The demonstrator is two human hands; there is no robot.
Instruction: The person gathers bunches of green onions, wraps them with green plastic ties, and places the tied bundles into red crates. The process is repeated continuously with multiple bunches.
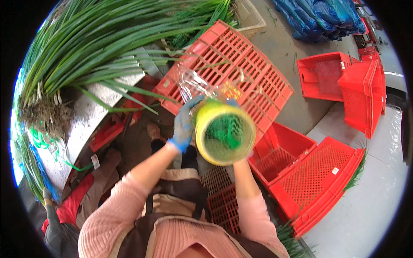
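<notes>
Both hands wear gloves and are raised in front of me. My left hand (186, 124), in a grey-and-blue glove, lies against the left side of a round yellow-rimmed tube (199, 127) with green netting across its opening. Behind the tube, my right hand (233, 102) is almost wholly hidden; only a bit of blue glove shows at the top edge. Clear plastic film (193, 84) with a red-and-yellow printed patch extends beyond the tube, over an upturned red slatted crate (258, 84). Whether the film joins the tube cannot be told.
Long green onions (106, 42) with soiled roots lie on a pale table (93, 106) at left. A co-worker's gloved hand (47, 194) is at lower left. Red crates (319, 174) stand at right, blue-wrapped bundles (322, 19) at top right, a cream basket (253, 16) at top.
</notes>
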